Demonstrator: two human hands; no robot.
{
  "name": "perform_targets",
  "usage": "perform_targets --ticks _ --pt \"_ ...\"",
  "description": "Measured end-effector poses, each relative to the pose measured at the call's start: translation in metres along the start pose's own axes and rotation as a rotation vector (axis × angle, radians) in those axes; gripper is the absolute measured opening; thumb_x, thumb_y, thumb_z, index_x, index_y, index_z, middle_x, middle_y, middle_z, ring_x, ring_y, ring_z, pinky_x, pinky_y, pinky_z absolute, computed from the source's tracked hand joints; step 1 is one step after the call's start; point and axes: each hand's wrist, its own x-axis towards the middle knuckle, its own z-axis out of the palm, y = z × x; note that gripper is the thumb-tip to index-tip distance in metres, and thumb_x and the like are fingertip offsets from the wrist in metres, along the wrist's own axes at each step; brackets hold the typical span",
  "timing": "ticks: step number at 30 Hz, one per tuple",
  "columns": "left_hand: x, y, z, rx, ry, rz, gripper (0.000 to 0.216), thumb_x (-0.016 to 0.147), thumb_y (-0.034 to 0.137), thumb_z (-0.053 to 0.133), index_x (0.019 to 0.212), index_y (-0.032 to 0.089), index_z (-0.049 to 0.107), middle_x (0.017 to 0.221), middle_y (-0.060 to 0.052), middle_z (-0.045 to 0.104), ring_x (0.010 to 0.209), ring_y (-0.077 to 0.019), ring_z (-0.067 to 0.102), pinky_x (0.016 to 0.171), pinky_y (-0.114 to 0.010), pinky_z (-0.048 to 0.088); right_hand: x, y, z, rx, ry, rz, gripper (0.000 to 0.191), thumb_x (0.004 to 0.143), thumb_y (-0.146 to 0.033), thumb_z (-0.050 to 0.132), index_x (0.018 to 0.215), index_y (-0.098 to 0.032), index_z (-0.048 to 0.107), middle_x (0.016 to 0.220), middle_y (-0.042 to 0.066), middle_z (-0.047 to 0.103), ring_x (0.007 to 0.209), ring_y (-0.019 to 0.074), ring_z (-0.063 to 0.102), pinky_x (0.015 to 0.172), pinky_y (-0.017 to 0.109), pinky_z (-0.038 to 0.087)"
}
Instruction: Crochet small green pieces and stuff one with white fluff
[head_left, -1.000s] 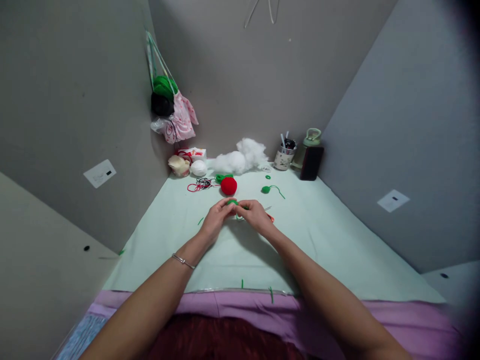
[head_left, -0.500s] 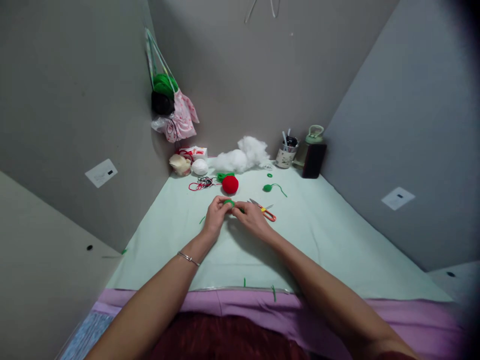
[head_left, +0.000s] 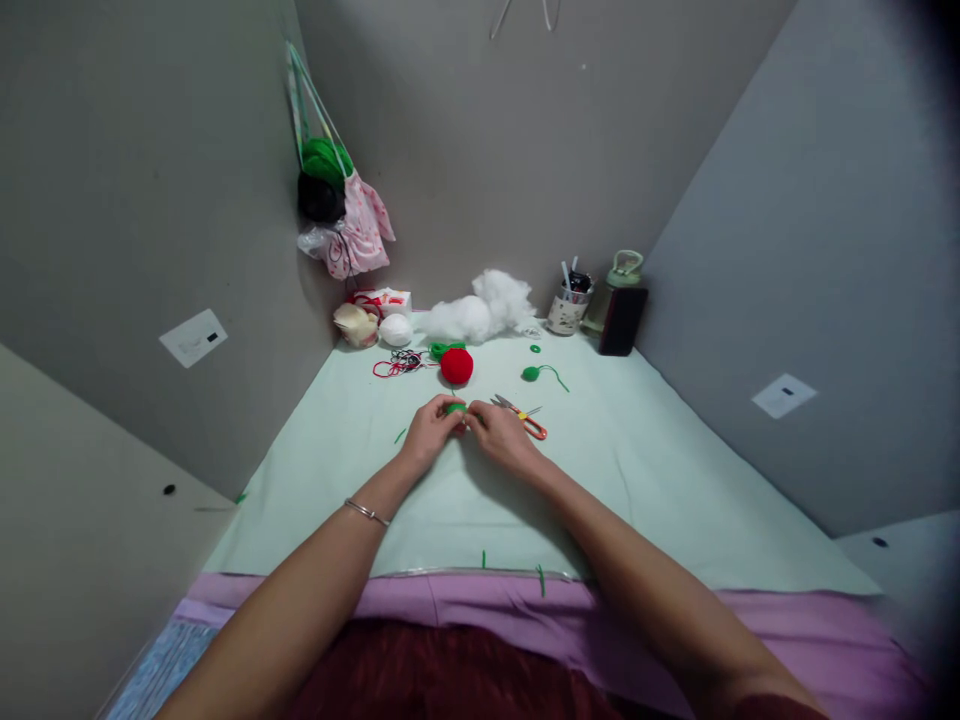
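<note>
My left hand is closed around a small green yarn piece, which shows above its fingertips. Right beside it, my right hand has its thumb and fingers pinched together at the piece's edge. What the right fingers grip is too small and covered to make out. Just beyond the hands lies a red yarn ball. Orange-handled scissors rest with open blades by my right hand. Farther right are a small green stuffed ball with a yarn tail and a tiny green ring.
White stuffing is heaped at the back wall, near a white ball and tangled dark and red yarn. A pen cup, a bottle and a dark phone-like slab stand back right. Green snippets lie at the front edge.
The view has shifted slightly. Both hands stay together at the green piece, with the right fingers moved only a little against it.
</note>
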Motion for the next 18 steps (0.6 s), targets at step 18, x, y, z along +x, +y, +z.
perform_targets --ticks 18 --pt "-0.003 0.009 -0.006 -0.038 0.045 -0.065 0.019 0.072 0.028 0.076 0.087 0.017 0.073 0.079 -0.002 0.071 0.068 -0.0126 0.060 0.064 -0.024 0.047 0.001 -0.001 -0.011 0.371 0.220 -0.152 0.022 0.086 -0.036 0.067 0.070 -0.021 0.063 0.103 0.010 0.069 0.103 0.0248 0.061 0.087 0.036 0.045"
